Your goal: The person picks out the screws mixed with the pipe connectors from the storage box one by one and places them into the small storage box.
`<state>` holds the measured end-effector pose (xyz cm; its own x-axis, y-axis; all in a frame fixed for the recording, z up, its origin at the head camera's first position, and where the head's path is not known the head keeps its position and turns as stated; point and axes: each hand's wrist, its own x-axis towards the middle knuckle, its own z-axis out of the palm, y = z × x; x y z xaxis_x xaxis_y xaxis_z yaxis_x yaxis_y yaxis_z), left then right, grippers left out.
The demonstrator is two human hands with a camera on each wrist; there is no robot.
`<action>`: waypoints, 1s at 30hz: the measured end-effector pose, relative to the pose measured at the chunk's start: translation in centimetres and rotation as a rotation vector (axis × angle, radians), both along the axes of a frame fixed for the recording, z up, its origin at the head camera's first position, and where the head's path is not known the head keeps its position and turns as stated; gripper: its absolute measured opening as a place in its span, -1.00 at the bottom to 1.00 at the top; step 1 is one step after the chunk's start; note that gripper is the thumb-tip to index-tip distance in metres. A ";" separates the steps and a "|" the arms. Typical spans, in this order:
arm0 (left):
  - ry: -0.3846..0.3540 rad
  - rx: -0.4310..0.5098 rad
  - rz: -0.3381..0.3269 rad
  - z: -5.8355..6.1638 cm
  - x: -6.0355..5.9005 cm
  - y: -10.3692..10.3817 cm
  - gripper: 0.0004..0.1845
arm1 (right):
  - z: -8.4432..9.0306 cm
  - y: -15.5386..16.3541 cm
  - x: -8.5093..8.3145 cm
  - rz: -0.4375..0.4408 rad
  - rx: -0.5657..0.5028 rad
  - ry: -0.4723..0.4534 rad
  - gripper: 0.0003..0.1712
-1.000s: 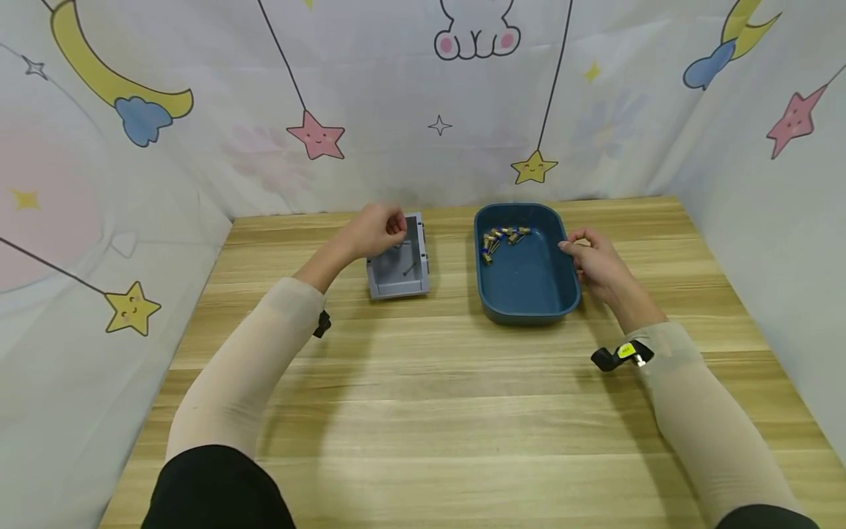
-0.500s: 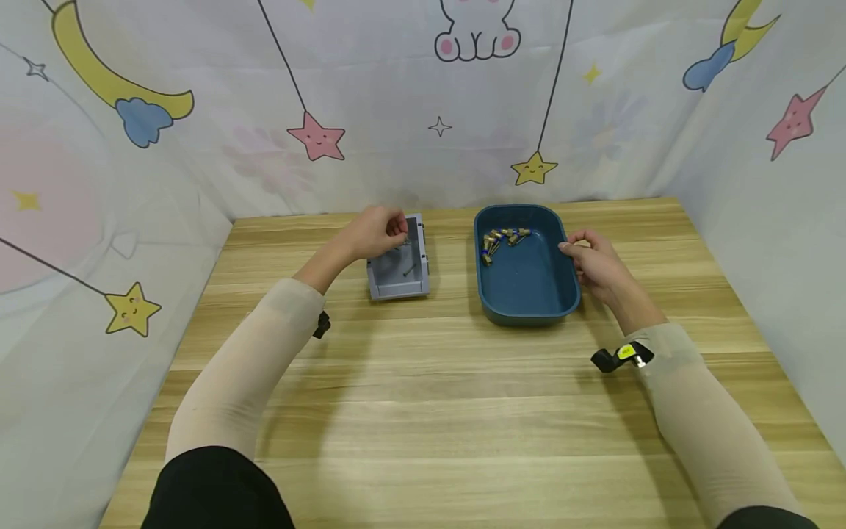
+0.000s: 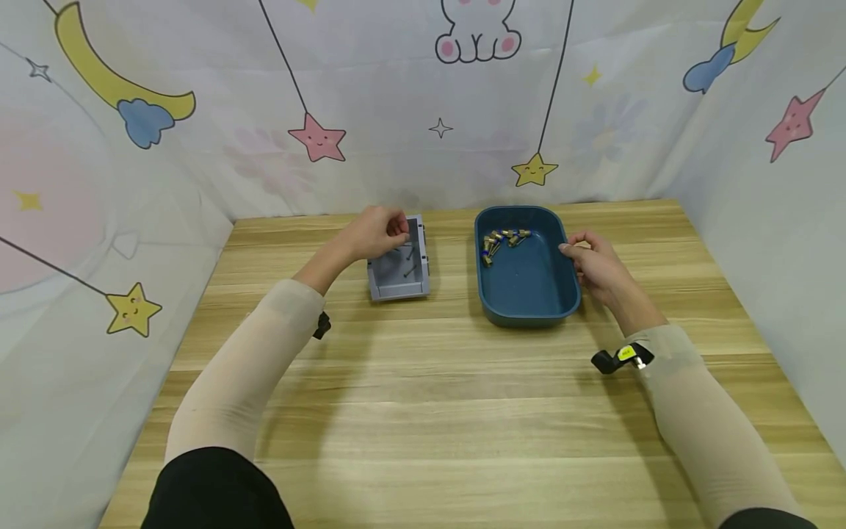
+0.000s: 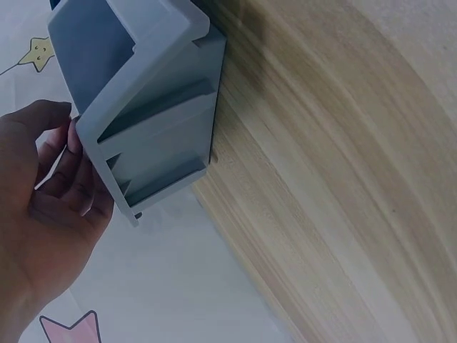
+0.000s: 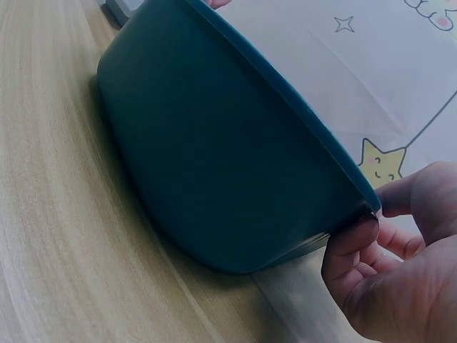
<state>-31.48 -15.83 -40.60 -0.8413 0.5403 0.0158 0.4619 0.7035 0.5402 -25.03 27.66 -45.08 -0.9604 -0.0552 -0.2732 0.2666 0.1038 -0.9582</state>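
Note:
My left hand (image 3: 378,232) is over the far left part of a small grey plastic bin (image 3: 399,289). Its thumb and fingers are loosely bent close together, and nothing shows between them. Thin dark screws (image 3: 410,271) lie on the bin's floor; the hand hides part of the inside. In the left wrist view the fingers (image 4: 63,168) are beside the bin's rim. My right hand (image 3: 595,264) grips the right rim of a dark blue plastic tub (image 3: 529,294), thumb at the rim and fingers against the outer wall (image 5: 214,143). Several brass fittings with blue parts (image 3: 497,239) lie in the tub's far left corner.
Bin and tub stand apart near the back of a wooden table (image 3: 423,411). Behind the table and along both sides hangs a white curtain (image 3: 396,88) printed with stars and moons. A black wrist mount (image 3: 621,357) sticks out from the right sleeve.
A second screw now shows on the bin's floor below the left fingertips, where a small thing was at the fingers half a second ago. The right hand and tub stay put.

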 end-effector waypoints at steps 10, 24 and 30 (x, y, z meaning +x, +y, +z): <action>0.011 0.002 -0.006 -0.1 -0.3 0.1 -0.90 | -0.1 0.0 -0.1 0.002 -0.002 -0.003 -0.82; -0.002 0.030 -0.012 0.8 0.1 1.0 -0.84 | 0.1 0.1 0.0 0.003 -0.004 -0.012 -0.83; -0.015 0.048 -0.016 1.3 0.2 1.8 -0.82 | 0.0 0.1 0.0 0.001 -0.001 -0.016 -0.83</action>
<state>-31.26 -14.01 -39.29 -0.8330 0.5525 0.0297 0.4644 0.6691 0.5802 -25.05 27.75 -45.06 -0.9559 -0.0565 -0.2883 0.2816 0.1031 -0.9540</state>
